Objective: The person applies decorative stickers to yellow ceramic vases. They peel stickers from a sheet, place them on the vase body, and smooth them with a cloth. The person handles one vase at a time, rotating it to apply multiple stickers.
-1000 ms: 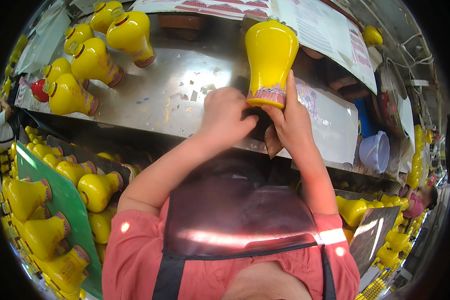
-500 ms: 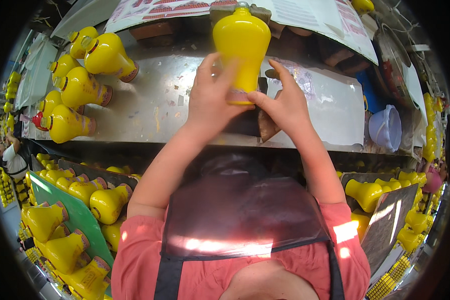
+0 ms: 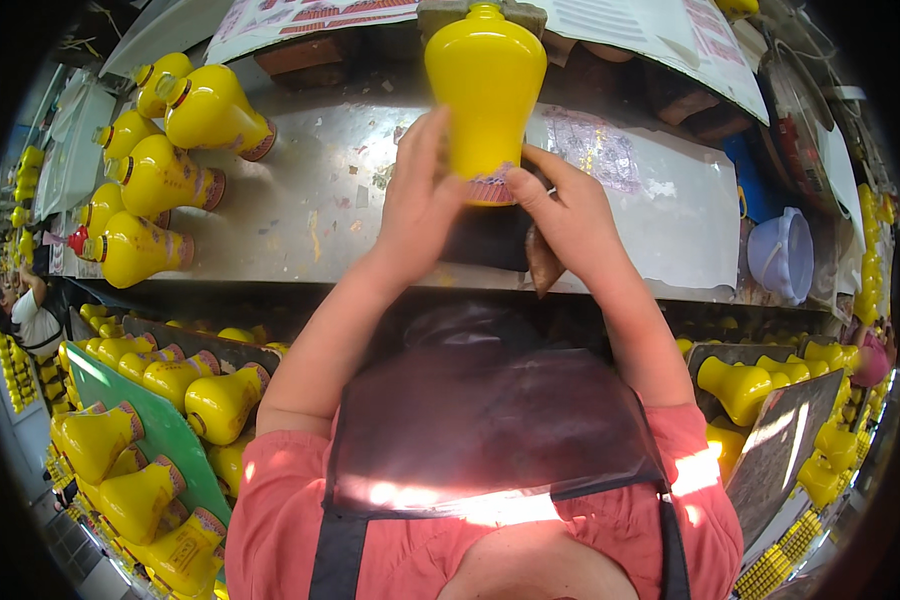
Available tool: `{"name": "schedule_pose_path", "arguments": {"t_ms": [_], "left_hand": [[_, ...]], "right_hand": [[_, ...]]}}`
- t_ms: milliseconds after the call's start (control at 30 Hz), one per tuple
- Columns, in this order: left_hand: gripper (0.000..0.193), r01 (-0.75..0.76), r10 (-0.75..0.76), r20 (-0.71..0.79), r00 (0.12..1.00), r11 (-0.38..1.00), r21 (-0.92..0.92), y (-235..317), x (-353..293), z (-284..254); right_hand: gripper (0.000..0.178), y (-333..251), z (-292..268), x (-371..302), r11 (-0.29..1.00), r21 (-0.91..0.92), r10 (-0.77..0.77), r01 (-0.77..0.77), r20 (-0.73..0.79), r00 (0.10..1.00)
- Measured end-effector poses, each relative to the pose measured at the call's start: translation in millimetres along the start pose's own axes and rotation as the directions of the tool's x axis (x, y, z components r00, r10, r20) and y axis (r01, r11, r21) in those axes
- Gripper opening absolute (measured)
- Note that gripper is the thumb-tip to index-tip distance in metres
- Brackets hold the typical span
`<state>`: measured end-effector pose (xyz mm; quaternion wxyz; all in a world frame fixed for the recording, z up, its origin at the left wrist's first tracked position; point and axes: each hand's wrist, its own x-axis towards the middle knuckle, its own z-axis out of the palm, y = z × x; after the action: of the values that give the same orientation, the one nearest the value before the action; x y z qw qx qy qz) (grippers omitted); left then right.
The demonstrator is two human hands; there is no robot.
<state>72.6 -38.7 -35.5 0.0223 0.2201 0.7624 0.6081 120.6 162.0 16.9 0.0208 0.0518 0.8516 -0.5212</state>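
Note:
A glossy yellow vase-shaped bottle (image 3: 485,95) lies in front of me, its neck end far and resting on a grey-brown block (image 3: 435,14). A pink and purple patterned band (image 3: 491,188) circles its near, narrow end. My left hand (image 3: 420,195) is at the bottle's left side, fingers stretched out along it and slightly blurred, thumb by the band. My right hand (image 3: 575,215) is closed on the near end, thumb against the band and index finger behind. Below this hand is a brown wedge-shaped piece (image 3: 543,265); I cannot tell whether it is held.
Several similar yellow bottles (image 3: 215,112) lie at the left of the metal worktop (image 3: 300,235). A white sheet (image 3: 670,225) covers its right part, beside a pale lilac bucket (image 3: 781,256). Bottles also lie around a green board (image 3: 140,415) and a dark board (image 3: 780,430) flanking me.
My left hand has shifted from over the bottle's near end to its left side. The patterned band now shows more fully. My right hand stays at the near end.

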Motion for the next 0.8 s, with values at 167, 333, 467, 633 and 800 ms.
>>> {"name": "schedule_pose_path", "arguments": {"t_ms": [167,333,467,633,800], "left_hand": [[0.075,-0.05,0.048,0.019,0.999,0.992,0.12,-10,0,7],[0.078,-0.064,0.059,0.04,0.997,0.991,0.114,-8,-1,6],[0.078,-0.051,0.05,0.03,0.998,0.998,0.043,-7,0,5],[0.09,-0.113,0.112,0.016,0.994,0.976,0.184,2,-1,1],[0.105,-0.142,0.181,-0.025,0.983,0.841,0.523,11,-2,13]], "right_hand": [[0.059,-3,9,4,0.979,-0.201,-0.052,0.042,-0.043,0.998],[0.058,5,9,3,0.987,-0.137,-0.083,0.078,-0.032,0.996],[0.059,8,7,6,0.995,-0.085,-0.043,0.042,-0.014,0.999],[0.057,2,-6,4,0.944,0.189,0.253,-0.271,0.117,0.96],[0.048,1,2,0,0.977,-0.197,-0.084,0.078,-0.021,0.996]]}}
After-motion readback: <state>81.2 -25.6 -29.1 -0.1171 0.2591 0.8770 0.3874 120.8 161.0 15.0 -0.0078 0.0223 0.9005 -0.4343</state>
